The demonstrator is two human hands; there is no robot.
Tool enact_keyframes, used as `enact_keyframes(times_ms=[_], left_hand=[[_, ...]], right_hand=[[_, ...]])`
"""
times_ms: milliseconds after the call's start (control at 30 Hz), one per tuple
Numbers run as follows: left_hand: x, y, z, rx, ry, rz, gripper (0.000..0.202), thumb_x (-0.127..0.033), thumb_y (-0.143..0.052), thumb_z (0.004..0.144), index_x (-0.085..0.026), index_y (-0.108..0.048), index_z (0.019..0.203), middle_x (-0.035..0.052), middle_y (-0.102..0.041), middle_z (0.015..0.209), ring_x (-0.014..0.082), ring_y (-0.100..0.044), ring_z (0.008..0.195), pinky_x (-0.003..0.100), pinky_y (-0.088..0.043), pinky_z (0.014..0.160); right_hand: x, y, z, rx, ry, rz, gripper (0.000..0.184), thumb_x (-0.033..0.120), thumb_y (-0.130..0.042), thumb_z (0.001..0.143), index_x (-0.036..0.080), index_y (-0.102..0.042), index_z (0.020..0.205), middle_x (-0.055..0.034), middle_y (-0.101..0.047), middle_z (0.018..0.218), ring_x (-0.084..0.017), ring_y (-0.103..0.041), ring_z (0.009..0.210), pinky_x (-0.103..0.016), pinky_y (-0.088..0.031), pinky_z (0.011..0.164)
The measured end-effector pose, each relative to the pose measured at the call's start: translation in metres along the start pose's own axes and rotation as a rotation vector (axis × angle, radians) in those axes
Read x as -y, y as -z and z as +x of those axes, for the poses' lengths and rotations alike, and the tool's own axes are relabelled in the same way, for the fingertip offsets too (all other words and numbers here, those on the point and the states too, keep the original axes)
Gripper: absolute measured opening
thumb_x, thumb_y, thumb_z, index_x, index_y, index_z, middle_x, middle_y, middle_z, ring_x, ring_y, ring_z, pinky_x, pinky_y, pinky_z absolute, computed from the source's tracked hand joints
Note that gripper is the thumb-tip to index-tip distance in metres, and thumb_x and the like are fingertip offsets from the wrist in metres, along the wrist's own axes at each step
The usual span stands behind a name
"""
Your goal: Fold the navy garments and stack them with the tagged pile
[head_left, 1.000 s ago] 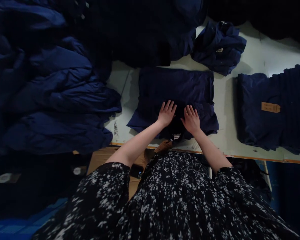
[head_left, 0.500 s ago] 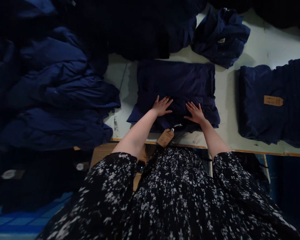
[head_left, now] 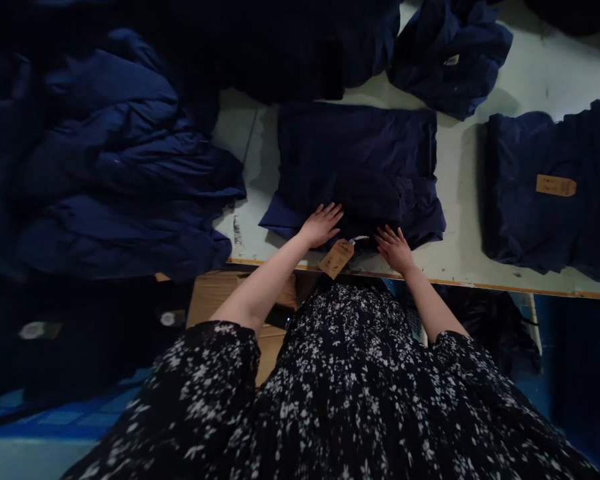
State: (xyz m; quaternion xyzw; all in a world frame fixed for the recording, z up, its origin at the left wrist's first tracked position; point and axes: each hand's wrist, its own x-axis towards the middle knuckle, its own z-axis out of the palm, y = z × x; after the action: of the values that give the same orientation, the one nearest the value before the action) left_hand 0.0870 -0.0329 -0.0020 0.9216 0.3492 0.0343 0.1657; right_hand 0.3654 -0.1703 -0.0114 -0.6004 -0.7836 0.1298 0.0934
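A folded navy blue garment (head_left: 360, 147) lies flat on the white table in front of me. My left hand (head_left: 321, 225) rests on its near edge, left of the middle, fingers stretched out. On the same near edge, further right, lies my right hand (head_left: 395, 250), its fingers spread and pointing away from me. Neither hand grips anything. Between them a brown cardboard tag (head_left: 337, 258) hangs from the garment over the table's front edge. The garment's exact kind cannot be made out.
Heaped navy garments (head_left: 120, 153) fill the left side. A crumpled navy garment (head_left: 453, 63) sits at the back right. On the right stands a folded navy stack (head_left: 525, 227) with a brown tag (head_left: 556, 185). A cardboard box (head_left: 213, 297) is below the table (head_left: 467, 260).
Both my hands have slid toward me, from the middle of the garment's front part to its near edge. The view has tilted slightly, so the table appears higher.
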Motion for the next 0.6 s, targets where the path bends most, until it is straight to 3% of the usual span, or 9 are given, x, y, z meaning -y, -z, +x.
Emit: enact_keyframes(times_ms=[133, 200, 267, 333, 467, 600], left_hand=[[-0.013, 0.009, -0.006, -0.060, 0.058, -0.031, 0.038, -0.027, -0.045, 0.105, -0.018, -0.069, 0.133, 0.0140, -0.066, 0.144, 0.0281, -0.055, 0.140, 0.049, -0.039, 0.121], [-0.031, 0.012, -0.015, -0.083, 0.106, -0.032, 0.037, -0.036, -0.046, 0.106, -0.020, -0.071, 0.126, 0.0141, -0.070, 0.128, 0.0292, -0.061, 0.126, 0.046, -0.044, 0.112], [-0.051, 0.011, -0.026, -0.046, 0.111, -0.018, 0.046, -0.051, -0.058, 0.099, -0.018, -0.069, 0.129, 0.0161, -0.070, 0.122, 0.0328, -0.062, 0.118, 0.046, -0.046, 0.105], [-0.067, 0.007, -0.036, 0.021, 0.085, 0.002, 0.064, -0.056, -0.070, 0.089, -0.015, -0.062, 0.138, 0.0193, -0.067, 0.126, 0.0358, -0.060, 0.117, 0.047, -0.045, 0.102], [-0.076, 0.002, -0.041, 0.097, 0.085, 0.034, 0.068, -0.030, -0.066, 0.087, -0.015, -0.050, 0.152, 0.0194, -0.063, 0.134, 0.0349, -0.059, 0.121, 0.044, -0.043, 0.101], [-0.064, 0.017, -0.032, 0.134, 0.061, 0.002, 0.063, -0.015, -0.055, 0.087, -0.013, -0.052, 0.150, 0.0174, -0.065, 0.128, 0.0308, -0.063, 0.111, 0.040, -0.046, 0.092]], right_hand=[[-0.003, 0.005, -0.002, -0.040, -0.024, 0.023, 0.043, 0.026, -0.045, 0.104, 0.023, -0.071, 0.138, -0.0110, -0.063, 0.152, -0.029, -0.046, 0.153, -0.060, -0.026, 0.130], [0.000, 0.009, 0.000, -0.064, -0.049, 0.035, 0.043, 0.024, -0.042, 0.105, 0.023, -0.074, 0.134, -0.0107, -0.068, 0.145, -0.028, -0.051, 0.147, -0.056, -0.029, 0.129], [0.006, 0.012, 0.001, -0.060, -0.085, 0.036, 0.044, 0.022, -0.042, 0.104, 0.023, -0.076, 0.131, -0.0109, -0.072, 0.138, -0.029, -0.057, 0.138, -0.053, -0.034, 0.124], [0.012, 0.014, 0.003, -0.044, -0.106, 0.030, 0.044, 0.021, -0.044, 0.102, 0.023, -0.076, 0.132, -0.0114, -0.073, 0.134, -0.031, -0.058, 0.131, -0.052, -0.038, 0.119], [0.018, 0.015, 0.003, -0.042, -0.099, 0.041, 0.041, 0.022, -0.046, 0.101, 0.024, -0.078, 0.127, -0.0112, -0.073, 0.132, -0.032, -0.056, 0.127, -0.049, -0.040, 0.113], [0.019, 0.016, 0.004, -0.057, -0.092, 0.054, 0.039, 0.023, -0.045, 0.102, 0.024, -0.080, 0.120, -0.0111, -0.074, 0.129, -0.031, -0.057, 0.125, -0.047, -0.040, 0.110]])
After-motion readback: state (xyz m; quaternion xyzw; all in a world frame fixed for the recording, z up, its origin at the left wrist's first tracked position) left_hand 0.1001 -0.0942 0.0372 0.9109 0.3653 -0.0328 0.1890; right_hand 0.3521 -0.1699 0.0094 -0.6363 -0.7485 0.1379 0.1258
